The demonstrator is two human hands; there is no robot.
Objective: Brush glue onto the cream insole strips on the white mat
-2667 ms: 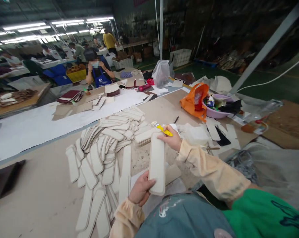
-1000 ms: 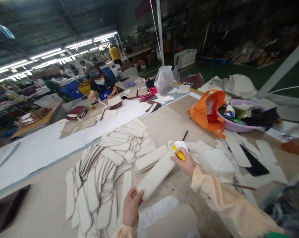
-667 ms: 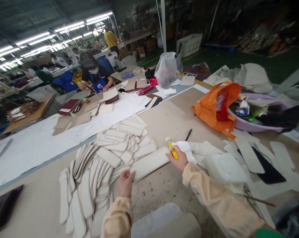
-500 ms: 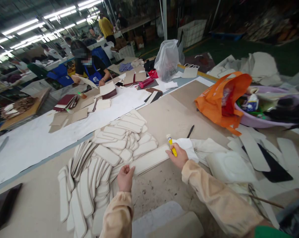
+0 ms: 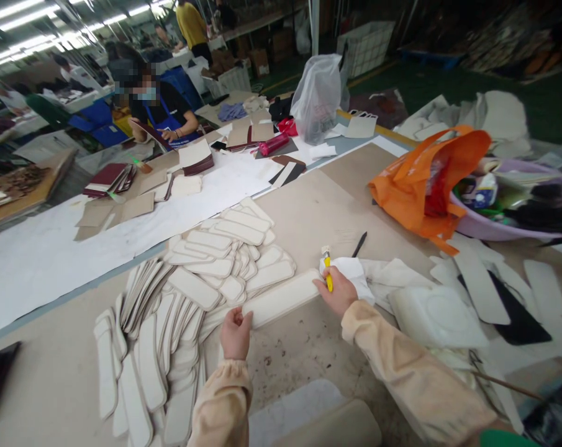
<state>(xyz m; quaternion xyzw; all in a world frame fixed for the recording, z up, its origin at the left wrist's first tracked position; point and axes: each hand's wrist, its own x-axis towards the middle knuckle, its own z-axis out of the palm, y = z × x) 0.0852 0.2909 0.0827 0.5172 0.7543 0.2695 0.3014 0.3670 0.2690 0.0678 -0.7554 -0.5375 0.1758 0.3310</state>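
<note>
A yellow-handled brush (image 5: 328, 273) with pale bristles pointing up is held in my right hand (image 5: 340, 293), whose fingertips are at the right end of a long cream strip (image 5: 281, 299). My left hand (image 5: 235, 332) is at the strip's left end, thumb and fingers pinched together at its edge. The strip lies flat on the brown table covering. To the left spreads a large heap of similar cream pieces with rounded ends (image 5: 201, 285).
An orange bag (image 5: 415, 186) and a lilac basin (image 5: 504, 228) stand at the right, near a pale plastic container (image 5: 436, 313). A black pen-like tool (image 5: 359, 244) lies beyond my right hand. Across the table, a person in a blue apron (image 5: 164, 121) handles a dark red piece.
The view has shifted slightly. The brush stands more upright in my right hand. The person across now holds a dark red piece instead of a pale one.
</note>
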